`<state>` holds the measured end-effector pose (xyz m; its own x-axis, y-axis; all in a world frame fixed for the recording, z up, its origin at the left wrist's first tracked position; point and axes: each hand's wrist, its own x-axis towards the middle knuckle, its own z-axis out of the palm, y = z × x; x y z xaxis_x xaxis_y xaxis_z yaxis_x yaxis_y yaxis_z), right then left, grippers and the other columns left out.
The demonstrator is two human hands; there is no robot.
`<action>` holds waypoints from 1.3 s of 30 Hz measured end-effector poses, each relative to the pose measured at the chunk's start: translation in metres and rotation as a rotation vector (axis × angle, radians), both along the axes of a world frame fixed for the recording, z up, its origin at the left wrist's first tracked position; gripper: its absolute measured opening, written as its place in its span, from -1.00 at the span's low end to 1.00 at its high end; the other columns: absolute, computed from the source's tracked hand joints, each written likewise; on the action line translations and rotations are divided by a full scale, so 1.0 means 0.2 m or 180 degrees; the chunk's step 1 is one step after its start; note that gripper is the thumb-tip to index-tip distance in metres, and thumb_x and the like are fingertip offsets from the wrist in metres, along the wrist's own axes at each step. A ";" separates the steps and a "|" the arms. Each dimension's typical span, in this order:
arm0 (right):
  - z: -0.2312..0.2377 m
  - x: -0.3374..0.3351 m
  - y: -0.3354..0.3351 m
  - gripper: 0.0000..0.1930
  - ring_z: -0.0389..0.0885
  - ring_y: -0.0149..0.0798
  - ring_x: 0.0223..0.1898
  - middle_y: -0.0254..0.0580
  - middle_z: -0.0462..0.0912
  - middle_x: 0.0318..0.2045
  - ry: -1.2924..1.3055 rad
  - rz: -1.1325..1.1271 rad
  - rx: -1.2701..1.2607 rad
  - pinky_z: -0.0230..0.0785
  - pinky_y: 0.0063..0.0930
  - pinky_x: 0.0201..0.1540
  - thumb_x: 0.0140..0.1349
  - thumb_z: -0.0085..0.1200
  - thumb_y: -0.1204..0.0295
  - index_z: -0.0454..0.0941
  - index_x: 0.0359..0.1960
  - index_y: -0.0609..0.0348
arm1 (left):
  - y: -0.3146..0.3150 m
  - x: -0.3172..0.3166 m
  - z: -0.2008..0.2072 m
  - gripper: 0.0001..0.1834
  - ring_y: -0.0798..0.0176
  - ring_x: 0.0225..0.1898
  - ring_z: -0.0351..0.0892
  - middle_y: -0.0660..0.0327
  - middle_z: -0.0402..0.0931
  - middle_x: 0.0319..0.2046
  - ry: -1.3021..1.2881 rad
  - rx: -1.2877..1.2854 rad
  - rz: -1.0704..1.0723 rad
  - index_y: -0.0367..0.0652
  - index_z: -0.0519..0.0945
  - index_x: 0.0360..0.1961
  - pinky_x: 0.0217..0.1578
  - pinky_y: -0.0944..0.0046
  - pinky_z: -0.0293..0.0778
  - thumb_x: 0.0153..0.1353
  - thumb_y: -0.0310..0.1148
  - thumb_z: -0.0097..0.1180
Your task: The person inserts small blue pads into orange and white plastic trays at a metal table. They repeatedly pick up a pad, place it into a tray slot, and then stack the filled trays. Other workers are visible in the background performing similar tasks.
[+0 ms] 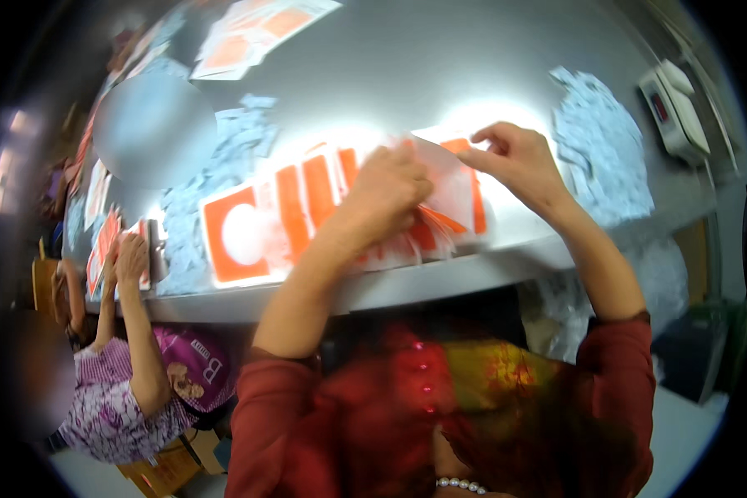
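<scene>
A row of overlapping orange-and-white flat packets (295, 207) lies along the near edge of the metal table. My left hand (388, 195), somewhat blurred, is closed over the middle of the row, gripping a packet whose pale, see-through part (444, 170) is lifted. My right hand (519, 162) is at the row's right end. Its thumb reaches the lifted packet's edge, while the forefinger arches apart from the thumb; the other fingers are partly hidden. Below my left hand, several packet edges (440, 220) fan out.
Light-blue small pieces are heaped at right (602, 145) and left (187, 241). A white scale (672, 112) stands at far right. More orange-and-white sheets (253, 37) lie at the back. To the left, another person's hands (129, 257) hold similar packets. Clear plastic (656, 278) hangs below the table's right side.
</scene>
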<state>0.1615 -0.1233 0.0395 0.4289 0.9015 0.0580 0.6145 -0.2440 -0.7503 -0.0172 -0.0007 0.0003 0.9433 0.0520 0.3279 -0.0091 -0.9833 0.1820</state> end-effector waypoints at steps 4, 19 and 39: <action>-0.11 -0.01 -0.01 -0.48 0.52 -0.43 -0.37 -0.23 0.62 -0.41 0.0887 0.0730 -0.0329 0.40 -0.49 -0.25 0.05 0.22 0.17 0.50 -0.02 0.27 | 0.01 0.08 -0.14 -0.82 0.13 -0.18 0.47 0.21 0.54 -0.39 0.0432 0.0203 0.0320 -0.04 0.59 -0.56 -0.23 0.12 0.32 -0.35 -0.42 0.20; -0.24 -0.06 -0.01 -0.55 0.49 -0.35 -0.27 -0.20 0.57 -0.31 0.1809 0.1570 -0.0584 0.32 -0.51 -0.23 0.09 0.11 0.17 0.50 -0.17 0.37 | -0.08 0.09 0.01 -0.71 0.17 -0.24 0.37 0.25 0.43 -0.62 -0.0320 -0.0230 -0.0248 -0.16 0.51 -0.43 0.10 -0.18 0.03 -0.31 -0.41 0.17; -0.49 0.16 0.07 -0.59 0.49 -0.22 -0.65 -0.09 0.54 -0.68 -0.0855 0.0099 -0.0626 0.31 -0.32 -0.54 -0.07 0.23 0.14 0.51 -0.46 0.32 | -0.08 0.09 -0.04 -0.82 0.18 -0.28 0.42 0.34 0.47 -0.67 -0.0583 -0.0064 -0.0197 -0.07 0.67 -0.59 0.30 -0.32 -0.26 -0.36 -0.35 0.18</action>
<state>0.1939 -0.1090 -0.0584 0.3940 0.9190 -0.0112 0.7933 -0.3462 -0.5008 0.0006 -0.0158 -0.0085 0.8696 0.0040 0.4938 -0.1042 -0.9760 0.1913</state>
